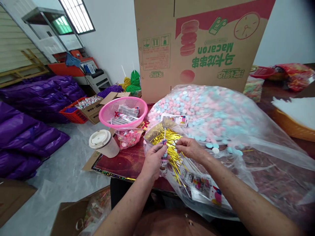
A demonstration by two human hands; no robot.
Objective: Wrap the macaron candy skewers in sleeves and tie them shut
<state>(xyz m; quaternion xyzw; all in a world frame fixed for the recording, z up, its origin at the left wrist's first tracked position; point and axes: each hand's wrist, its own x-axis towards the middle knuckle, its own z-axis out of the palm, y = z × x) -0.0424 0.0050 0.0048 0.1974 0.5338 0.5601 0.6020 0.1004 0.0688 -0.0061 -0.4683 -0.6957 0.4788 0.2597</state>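
Note:
My left hand is closed around a small filled candy packet with a white stick, held upright over the table's front edge. My right hand pinches at the packet's top, where a gold twist tie seems to sit. Just behind both hands lies a heap of gold twist ties on clear plastic. Printed empty packets lie under my right forearm. A huge clear bag of pink and blue candies spreads behind my right hand.
A pink basket with finished packets stands at the left, a lidded paper cup and a small bag of candies in front of it. A large Macaron carton rises behind. Purple bags cover the floor left.

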